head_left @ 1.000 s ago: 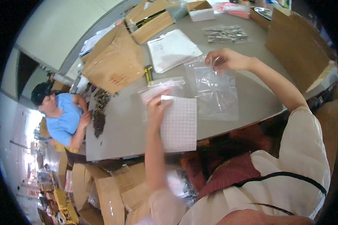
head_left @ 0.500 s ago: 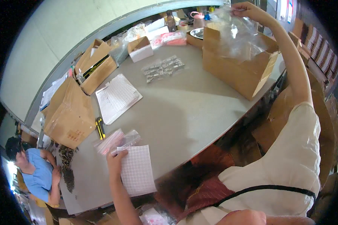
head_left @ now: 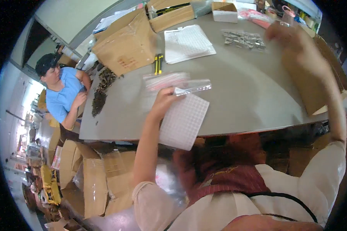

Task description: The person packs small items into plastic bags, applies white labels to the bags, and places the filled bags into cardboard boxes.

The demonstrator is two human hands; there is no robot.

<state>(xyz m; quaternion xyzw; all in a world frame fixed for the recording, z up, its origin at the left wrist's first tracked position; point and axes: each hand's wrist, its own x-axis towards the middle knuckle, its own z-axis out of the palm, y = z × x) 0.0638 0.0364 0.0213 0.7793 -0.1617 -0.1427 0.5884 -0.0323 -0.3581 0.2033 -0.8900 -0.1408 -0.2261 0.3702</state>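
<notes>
My left hand (head_left: 166,103) is closed on the upper left corner of a white label sheet (head_left: 186,119) printed with a grid, its lower part hanging over the table's near edge. Just beyond the fingers lies a clear plastic bag (head_left: 198,86), beside a pile of clear bags with pinkish-red strips (head_left: 165,80). My right hand (head_left: 291,44) is raised at the far right, by the cardboard box (head_left: 310,82). Motion smears its fingers, so their hold cannot be made out. Clear packets of small metal parts (head_left: 243,41) lie to its left.
A yellow-black utility knife (head_left: 158,64), stacked printed sheets (head_left: 187,44) and a large carton (head_left: 125,42) occupy the table's left half. Small dark parts (head_left: 100,98) are heaped near a person in blue (head_left: 63,94). Open cartons (head_left: 94,184) stand below the table.
My view has swung left. The right hand has come down from above the box, and the clear plastic it held no longer shows there. My left hand still holds the label sheet.
</notes>
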